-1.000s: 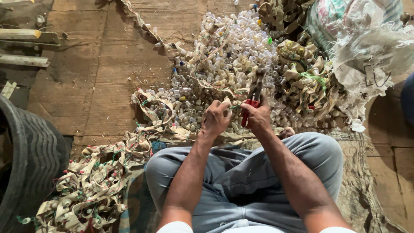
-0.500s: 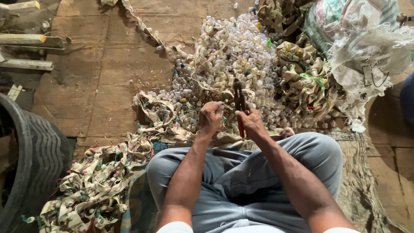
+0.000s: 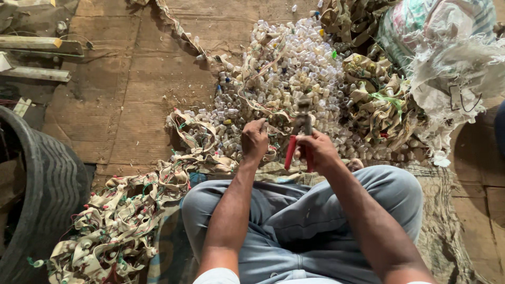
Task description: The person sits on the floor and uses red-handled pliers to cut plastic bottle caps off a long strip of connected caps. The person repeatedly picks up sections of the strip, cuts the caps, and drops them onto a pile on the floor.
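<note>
Since the earlier frame, both hands had shifted slightly right and the pliers (image 3: 301, 138) had tilted upright, nose toward the heap; the red-handled pliers sat in the right hand (image 3: 319, 150), its grip clamped round both handles; the jaws met a beige wired strip (image 3: 273, 113) just above the knees. The left hand (image 3: 254, 140) was closed on that strip beside the tool; both forearms reached forward over the crossed legs, wrists close together. A large pile of small white caps (image 3: 294, 68) lay ahead on the wooden floor (image 3: 131, 79), suggesting much stripping was done; tangled strips (image 3: 121, 226) at the left knee and bundles (image 3: 379, 105) at right suggested plenty remained. A tyre (image 3: 42, 179) stood at left; a torn sack (image 3: 457, 68) lay far right.
</note>
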